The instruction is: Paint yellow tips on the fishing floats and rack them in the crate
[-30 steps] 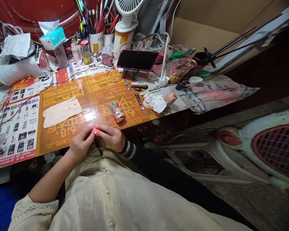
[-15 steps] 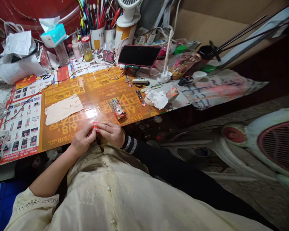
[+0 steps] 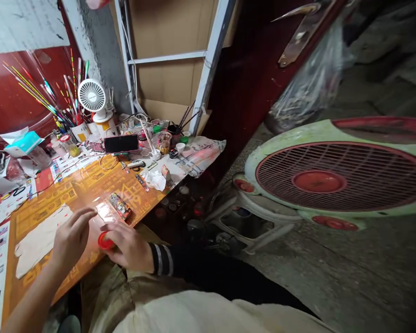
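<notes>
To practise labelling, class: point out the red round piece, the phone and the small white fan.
Red round piece (image 3: 104, 241): head view, on its top face.
Phone (image 3: 121, 144): head view, on its dark screen.
Small white fan (image 3: 92, 95): head view, on its grille.

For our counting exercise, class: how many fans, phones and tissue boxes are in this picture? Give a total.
Fans: 2 (desk fan, floor fan)
Phones: 1 (phone)
Tissue boxes: 1 (tissue box)
Total: 4
</notes>
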{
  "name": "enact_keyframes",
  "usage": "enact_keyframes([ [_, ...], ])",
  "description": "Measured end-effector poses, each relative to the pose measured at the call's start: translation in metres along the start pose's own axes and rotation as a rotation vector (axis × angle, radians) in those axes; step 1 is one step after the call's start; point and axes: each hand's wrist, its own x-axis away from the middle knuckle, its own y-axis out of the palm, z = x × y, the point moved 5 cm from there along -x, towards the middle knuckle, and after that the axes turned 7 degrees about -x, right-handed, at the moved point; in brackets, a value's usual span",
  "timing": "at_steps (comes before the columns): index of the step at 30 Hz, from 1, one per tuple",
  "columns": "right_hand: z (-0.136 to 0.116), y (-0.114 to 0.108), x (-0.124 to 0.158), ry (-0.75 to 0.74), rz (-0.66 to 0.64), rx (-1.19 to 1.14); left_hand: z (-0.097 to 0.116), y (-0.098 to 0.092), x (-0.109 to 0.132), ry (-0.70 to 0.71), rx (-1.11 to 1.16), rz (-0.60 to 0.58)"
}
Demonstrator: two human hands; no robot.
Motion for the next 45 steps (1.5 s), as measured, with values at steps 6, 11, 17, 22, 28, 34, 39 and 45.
enact_keyframes([
  [6,0.001,-0.101,0.012,0.068,0.081,0.257,0.023,0.079,-0.119,0.301,0.083,-0.208],
  [11,0.022,-0.172,0.042,0.208,0.144,0.503,0.045,0.154,-0.169,0.471,-0.062,-0.405],
  [17,0.039,-0.225,0.071,0.293,0.200,0.631,0.044,0.175,-0.188,0.411,0.154,-0.438],
  [22,0.047,-0.238,0.067,0.286,0.244,0.664,0.034,0.165,-0.198,0.133,0.528,-0.284],
  [28,0.049,-0.232,0.053,0.261,0.226,0.652,0.008,0.160,-0.205,-0.336,0.947,-0.098],
  [34,0.057,-0.249,0.028,0.214,0.207,0.693,-0.036,0.109,-0.174,-0.370,0.836,0.019],
  [39,0.089,-0.277,-0.031,0.176,0.153,0.721,-0.081,0.082,-0.099,-0.553,0.635,-0.035],
  [45,0.151,-0.296,-0.118,0.197,0.072,0.767,-0.105,0.086,-0.054,-0.698,0.731,-0.056],
])
